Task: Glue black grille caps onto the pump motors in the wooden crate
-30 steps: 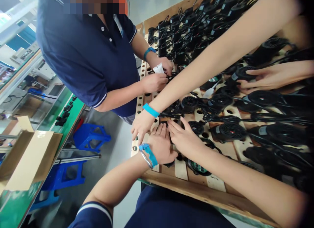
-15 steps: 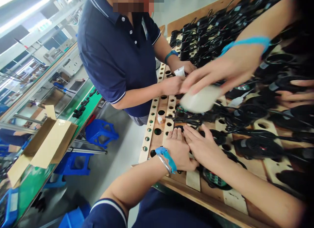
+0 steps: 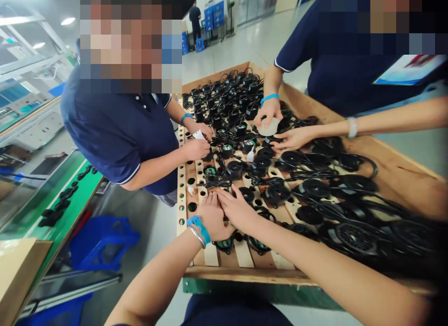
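Observation:
My left hand (image 3: 212, 217), with a blue band and a metal bangle at the wrist, lies palm down on the wooden rack (image 3: 211, 258). My right hand (image 3: 238, 208) rests flat beside it, touching it, its fingers stretched out. What lies under both palms is mostly hidden. Just ahead of my fingers is a bundle of black cable (image 3: 220, 181) and a round black unit with a green circuit board (image 3: 210, 172). Another black round unit (image 3: 247, 194) sits by my right hand. Green-board units (image 3: 224, 244) lie near my left wrist.
A co-worker (image 3: 115, 125) at the left holds a white tube (image 3: 198, 135). A second co-worker's hand (image 3: 268, 113) holds a pale round disc (image 3: 269, 127); another hand (image 3: 294, 138) reaches in. A white nozzle bottle (image 3: 250, 154) stands among the units. Blue stools (image 3: 101, 242) stand left.
The view has tilted up and shifted right. The co-worker's hand with the pale disc has drawn back to the far side. My hands stay flat on the rack.

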### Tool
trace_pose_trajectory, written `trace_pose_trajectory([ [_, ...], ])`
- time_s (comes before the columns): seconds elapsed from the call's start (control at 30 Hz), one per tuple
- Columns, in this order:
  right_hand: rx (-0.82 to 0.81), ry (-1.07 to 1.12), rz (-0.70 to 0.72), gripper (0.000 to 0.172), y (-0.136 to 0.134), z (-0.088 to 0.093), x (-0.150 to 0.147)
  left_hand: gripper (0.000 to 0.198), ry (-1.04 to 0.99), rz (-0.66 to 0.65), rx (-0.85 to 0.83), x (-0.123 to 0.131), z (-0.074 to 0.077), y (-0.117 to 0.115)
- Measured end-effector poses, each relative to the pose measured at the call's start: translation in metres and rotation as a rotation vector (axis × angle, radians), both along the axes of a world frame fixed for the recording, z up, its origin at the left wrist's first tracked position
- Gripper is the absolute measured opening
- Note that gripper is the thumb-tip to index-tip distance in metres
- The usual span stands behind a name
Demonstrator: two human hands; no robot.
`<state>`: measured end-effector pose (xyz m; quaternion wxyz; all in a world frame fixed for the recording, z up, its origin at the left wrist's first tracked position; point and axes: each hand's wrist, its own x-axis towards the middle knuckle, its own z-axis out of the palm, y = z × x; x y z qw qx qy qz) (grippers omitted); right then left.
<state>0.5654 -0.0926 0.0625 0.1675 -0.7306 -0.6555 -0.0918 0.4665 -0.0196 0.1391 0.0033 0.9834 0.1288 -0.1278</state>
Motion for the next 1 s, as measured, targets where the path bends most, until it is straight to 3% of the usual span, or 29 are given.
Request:
trace_pose_trajectory([
  [0.8, -0.019, -0.013, -0.040, 0.038, -0.002, 0.001, -0.009, 0.090, -0.010, -0.075, -0.035, -0.001, -0.008, 0.003],
  [1.0, 0.089, 0.156, -0.102, 0.045, -0.018, 0.013, 0.021, 0.090, -0.085, -0.106, -0.049, -0.010, -0.007, 0.013],
])
